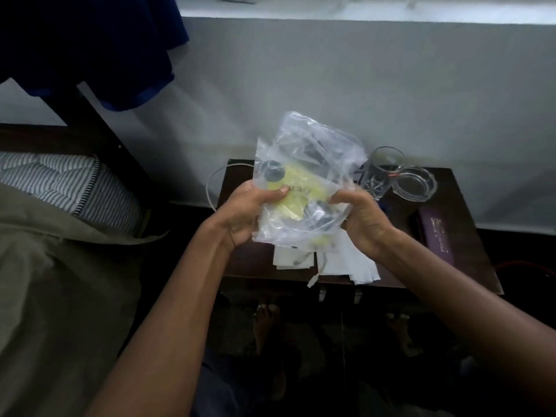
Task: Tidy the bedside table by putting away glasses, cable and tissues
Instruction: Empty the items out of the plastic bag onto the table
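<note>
At frame centre, the left hand [245, 210] and right hand [361, 219] each grip a clear plastic bag [304, 182] holding yellow packaging and dark glasses. Below it, white tissues [358, 266] and a cable [316, 275] lie on the counter [469, 236].

Grey wall [391, 91] beneath a bright window ledge [361, 10]. Dark wooden counter [469, 236] against it; bed [60, 251] at left.

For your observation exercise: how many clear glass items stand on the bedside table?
2: a drinking glass at the back, and a glass ashtray touching its right side. The plastic bag may hide others.
</note>
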Demonstrator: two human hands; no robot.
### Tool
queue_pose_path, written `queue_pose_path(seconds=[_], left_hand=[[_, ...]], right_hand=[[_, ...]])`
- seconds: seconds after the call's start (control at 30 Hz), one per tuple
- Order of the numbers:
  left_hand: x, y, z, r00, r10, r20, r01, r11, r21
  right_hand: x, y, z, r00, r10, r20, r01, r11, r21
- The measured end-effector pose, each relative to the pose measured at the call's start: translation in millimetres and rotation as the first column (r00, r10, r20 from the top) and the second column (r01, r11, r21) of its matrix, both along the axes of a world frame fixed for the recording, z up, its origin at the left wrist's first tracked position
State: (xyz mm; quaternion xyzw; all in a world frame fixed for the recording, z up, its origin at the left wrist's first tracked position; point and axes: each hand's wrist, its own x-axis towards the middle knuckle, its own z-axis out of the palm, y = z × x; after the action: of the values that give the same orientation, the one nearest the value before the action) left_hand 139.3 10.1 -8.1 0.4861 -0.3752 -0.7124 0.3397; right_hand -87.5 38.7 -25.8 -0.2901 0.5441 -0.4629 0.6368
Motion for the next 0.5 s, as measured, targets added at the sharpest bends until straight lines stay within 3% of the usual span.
queue_pose_path(seconds=[0.13,0.33,0.5], left_hand=[[-34.1,-2.2,0.8,0.995,-0.098,0.012,0.099,0.993,-0.06],[-63.8,-8.2,-2.6,0.993,-0.12,-0.005,0.117,0.981,-0.156],[-101.2,-1.5,7.6,0.972,-0.176,-0.154,0.161,0.981,-0.104]], right_hand=[[-37.9,9.4,11.9,0.984,-0.056,0.168,0.057,0.998,0.002],[-74.2,25.4,22.0,0.995,-0.063,-0.076,0.049,0.983,-0.178],[-119.2,43.7,24.6,0.991,-0.065,0.117,0.082,0.985,-0.149]])
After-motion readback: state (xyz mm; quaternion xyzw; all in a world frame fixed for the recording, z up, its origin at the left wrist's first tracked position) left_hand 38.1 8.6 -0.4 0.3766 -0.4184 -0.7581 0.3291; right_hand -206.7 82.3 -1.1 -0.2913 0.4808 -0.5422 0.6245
